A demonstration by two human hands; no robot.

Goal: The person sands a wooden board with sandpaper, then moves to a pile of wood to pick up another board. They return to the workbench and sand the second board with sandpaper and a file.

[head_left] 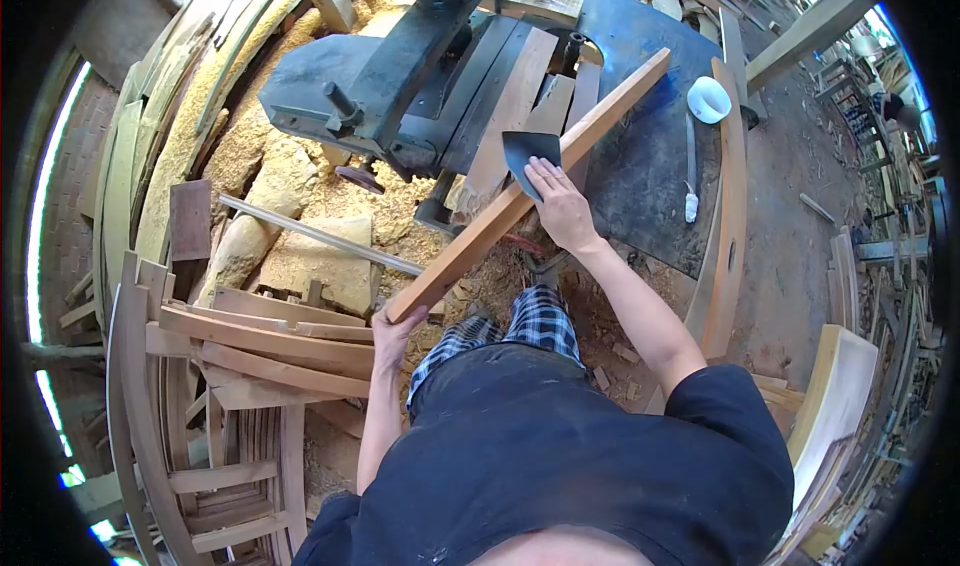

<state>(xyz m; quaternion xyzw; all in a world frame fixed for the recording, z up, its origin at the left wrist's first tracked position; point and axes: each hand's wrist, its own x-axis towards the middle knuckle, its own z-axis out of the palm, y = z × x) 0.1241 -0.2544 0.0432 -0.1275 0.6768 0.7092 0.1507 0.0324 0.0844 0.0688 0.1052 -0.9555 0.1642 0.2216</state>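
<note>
A long reddish-brown wooden bar (470, 243) runs diagonally in front of me, its far end over the dark blue metal table (650, 156). My left hand (397, 334) grips the bar's near end from below, fingers wrapped round it. Around the bar's middle, my right hand (560, 204) lies with its fingers stretched out on a dark, bent sheet (530, 151) that looks like sandpaper. The sheet rests on the bar's upper face and droops over its near side.
A dark metal machine (390, 86) stands beyond the bar, with sawdust (300, 171) around it. A white bowl (709, 100) sits on the table beside a curved board (727, 226). Curved wooden pieces (270, 341) are stacked at the left. A thin rod (320, 234) lies near the bar.
</note>
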